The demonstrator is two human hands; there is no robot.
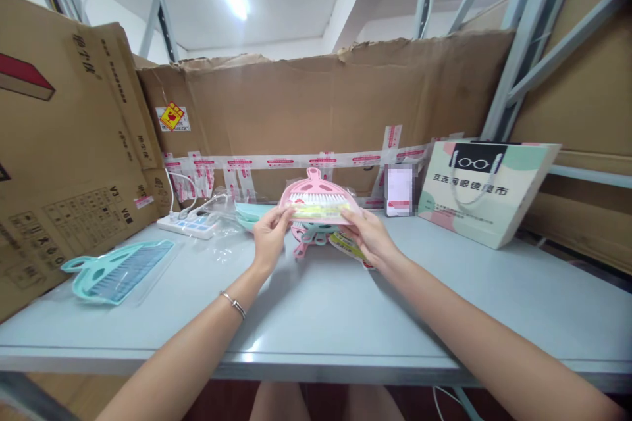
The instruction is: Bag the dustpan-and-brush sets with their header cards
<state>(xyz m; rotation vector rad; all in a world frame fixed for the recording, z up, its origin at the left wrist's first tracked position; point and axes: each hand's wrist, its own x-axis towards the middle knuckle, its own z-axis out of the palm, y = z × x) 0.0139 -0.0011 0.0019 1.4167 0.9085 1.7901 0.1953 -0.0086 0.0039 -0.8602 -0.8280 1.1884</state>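
Between both hands I hold a pink dustpan and brush set [318,194], its handle pointing up and white bristles showing across it. My left hand [270,235] pinches its left corner, and my right hand [371,233] grips the right corner. A yellow-green label lies along its lower edge. Below and behind it are more pink and green dustpan sets [316,235], partly hidden, with a green label card [348,245] beside my right hand. On the left of the table lies a wrapped mint-green dustpan and brush set [121,273].
A white power strip [187,225] with cables and clear plastic wrap [224,243] lie at the back left. A phone [399,191] and a paper bag [484,194] stand at the back right. Cardboard boxes [306,105] wall the grey table [306,322].
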